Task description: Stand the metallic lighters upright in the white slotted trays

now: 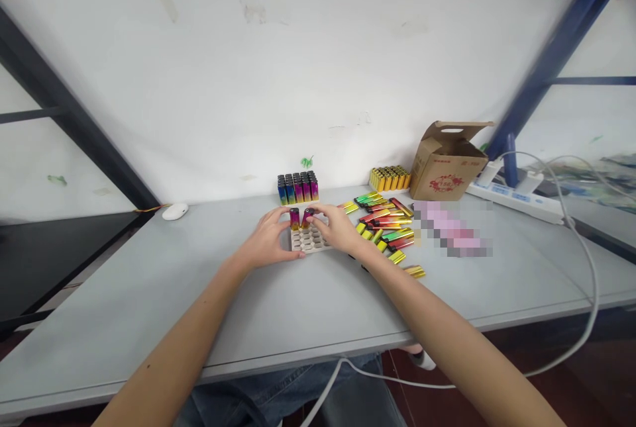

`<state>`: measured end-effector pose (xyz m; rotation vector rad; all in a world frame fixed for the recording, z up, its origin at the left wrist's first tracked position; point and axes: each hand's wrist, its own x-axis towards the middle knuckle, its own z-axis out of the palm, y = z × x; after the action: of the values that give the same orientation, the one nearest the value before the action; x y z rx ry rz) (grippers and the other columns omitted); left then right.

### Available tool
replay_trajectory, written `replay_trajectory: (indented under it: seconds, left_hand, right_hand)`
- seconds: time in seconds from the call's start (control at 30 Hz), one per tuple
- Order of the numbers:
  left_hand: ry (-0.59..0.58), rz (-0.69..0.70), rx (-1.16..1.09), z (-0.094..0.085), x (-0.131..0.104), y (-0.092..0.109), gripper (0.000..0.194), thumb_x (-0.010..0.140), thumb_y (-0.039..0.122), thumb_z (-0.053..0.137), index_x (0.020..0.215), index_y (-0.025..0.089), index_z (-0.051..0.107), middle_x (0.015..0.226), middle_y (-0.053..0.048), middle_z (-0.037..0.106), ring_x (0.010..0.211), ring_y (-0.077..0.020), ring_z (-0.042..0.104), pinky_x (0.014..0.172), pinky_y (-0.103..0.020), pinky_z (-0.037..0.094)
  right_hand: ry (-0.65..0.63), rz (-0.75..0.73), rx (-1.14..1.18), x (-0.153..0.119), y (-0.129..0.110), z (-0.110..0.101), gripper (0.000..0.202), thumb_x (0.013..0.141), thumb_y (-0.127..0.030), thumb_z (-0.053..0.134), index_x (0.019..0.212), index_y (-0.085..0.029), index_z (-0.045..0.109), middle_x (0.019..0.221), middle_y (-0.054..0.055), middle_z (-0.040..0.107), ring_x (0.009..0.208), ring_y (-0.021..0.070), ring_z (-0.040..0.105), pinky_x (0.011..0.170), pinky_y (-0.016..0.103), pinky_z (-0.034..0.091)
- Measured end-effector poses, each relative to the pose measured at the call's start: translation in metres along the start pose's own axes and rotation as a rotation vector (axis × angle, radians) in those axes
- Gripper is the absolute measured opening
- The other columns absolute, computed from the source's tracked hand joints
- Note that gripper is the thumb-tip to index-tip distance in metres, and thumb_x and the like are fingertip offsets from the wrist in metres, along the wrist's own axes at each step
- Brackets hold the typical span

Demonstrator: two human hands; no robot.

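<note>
A pale tray with holes [309,239] lies on the table in front of me. Two purple lighters stand upright at its back left: one [295,218] beside my left fingers, the other [307,217] between the fingertips of my right hand [335,228]. My left hand [268,239] spans the tray's left side, thumb at its front edge and fingers near the left lighter. Behind the tray stands a full block of blue and purple lighters [298,189]. Loose red, green and yellow lighters [390,222] are piled right of my right hand.
A block of yellow lighters [391,179] stands by an open cardboard box [444,172] at the back right. Farther right are a power strip [521,200] and a white cable [591,268]. A white mouse [175,211] lies at the back left.
</note>
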<state>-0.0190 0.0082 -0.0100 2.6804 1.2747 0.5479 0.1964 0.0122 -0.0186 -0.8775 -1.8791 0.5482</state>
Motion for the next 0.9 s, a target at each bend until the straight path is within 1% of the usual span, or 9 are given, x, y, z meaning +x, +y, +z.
replay_trajectory:
  seconds: [0.17,0.33,0.47,0.53,0.6,0.7,0.77,0.83,0.9]
  left_hand:
    - [0.008,-0.003,0.007,0.001,0.0,0.0,0.077,0.067,0.068,0.07,0.131,0.027,0.058,0.152,-0.01,0.031,0.141,-0.0384,0.028,0.116,-0.053,0.027]
    - [0.027,-0.003,0.025,0.003,-0.001,-0.002,0.082,0.065,0.069,0.071,0.132,0.023,0.058,0.156,-0.012,0.024,0.142,-0.0397,0.025,0.115,-0.053,0.028]
    - [0.066,0.029,0.043,0.004,-0.001,-0.001,0.079,0.065,0.069,0.07,0.128,0.022,0.061,0.156,-0.012,0.025,0.141,-0.0408,0.027,0.115,-0.053,0.028]
    - [0.067,0.041,0.052,0.004,-0.001,-0.001,0.078,0.065,0.069,0.07,0.126,0.022,0.062,0.156,-0.012,0.027,0.141,-0.0406,0.027,0.115,-0.053,0.028]
    - [0.056,0.036,0.053,0.004,0.0,0.0,0.078,0.064,0.071,0.07,0.124,0.021,0.064,0.154,-0.013,0.029,0.141,-0.04,0.028,0.115,-0.053,0.028]
    - [0.051,0.017,0.033,0.003,0.001,-0.001,0.08,0.065,0.071,0.07,0.127,0.021,0.062,0.151,-0.014,0.034,0.139,-0.039,0.032,0.115,-0.052,0.029]
    - [0.048,0.004,0.008,0.004,0.001,-0.004,0.079,0.065,0.07,0.07,0.13,0.025,0.059,0.149,-0.012,0.038,0.138,-0.0385,0.034,0.114,-0.052,0.03]
    - [0.033,-0.024,-0.021,0.005,0.001,-0.007,0.077,0.066,0.069,0.07,0.13,0.027,0.059,0.148,-0.011,0.04,0.136,-0.0384,0.037,0.112,-0.053,0.031]
    - [0.02,-0.074,-0.046,0.007,0.002,-0.01,0.077,0.066,0.07,0.069,0.129,0.026,0.059,0.145,-0.012,0.045,0.133,-0.0384,0.041,0.11,-0.052,0.033]
  right_hand:
    - [-0.028,-0.024,-0.05,0.0,0.0,0.003,0.017,0.091,-0.024,0.052,0.096,-0.023,0.068,0.095,0.006,0.071,0.088,0.0213,0.061,0.084,0.035,0.044]
    - [-0.022,-0.014,-0.066,0.001,-0.001,0.005,0.021,0.09,-0.017,0.051,0.105,-0.019,0.066,0.095,0.006,0.072,0.086,0.019,0.063,0.08,0.032,0.046]
    - [-0.027,0.011,-0.169,0.0,-0.001,0.008,0.018,0.091,-0.017,0.05,0.101,-0.017,0.065,0.095,0.007,0.071,0.087,0.0199,0.062,0.081,0.033,0.046]
    - [-0.056,0.032,-0.226,-0.001,0.0,0.009,0.017,0.092,-0.017,0.05,0.098,-0.016,0.065,0.092,0.008,0.071,0.085,0.0205,0.062,0.079,0.033,0.046]
    - [-0.093,0.042,-0.275,-0.002,0.001,0.009,0.018,0.091,-0.016,0.049,0.1,-0.015,0.065,0.095,0.009,0.071,0.09,0.0218,0.062,0.082,0.035,0.046]
    - [-0.12,0.059,-0.34,-0.001,0.003,0.003,0.026,0.089,-0.016,0.054,0.114,-0.013,0.062,0.111,0.013,0.069,0.105,0.0243,0.06,0.092,0.037,0.045]
    - [-0.091,0.099,-0.374,0.001,0.004,-0.007,0.033,0.089,-0.02,0.056,0.121,-0.011,0.059,0.12,0.015,0.066,0.114,0.025,0.057,0.099,0.038,0.041]
    - [-0.047,0.163,-0.425,0.003,0.005,-0.018,0.035,0.091,-0.023,0.054,0.123,-0.011,0.059,0.125,0.015,0.064,0.118,0.0257,0.055,0.103,0.038,0.039]
    - [-0.054,0.218,-0.488,0.004,0.007,-0.028,0.034,0.092,-0.024,0.051,0.122,-0.011,0.06,0.124,0.014,0.064,0.118,0.0265,0.055,0.103,0.039,0.039]
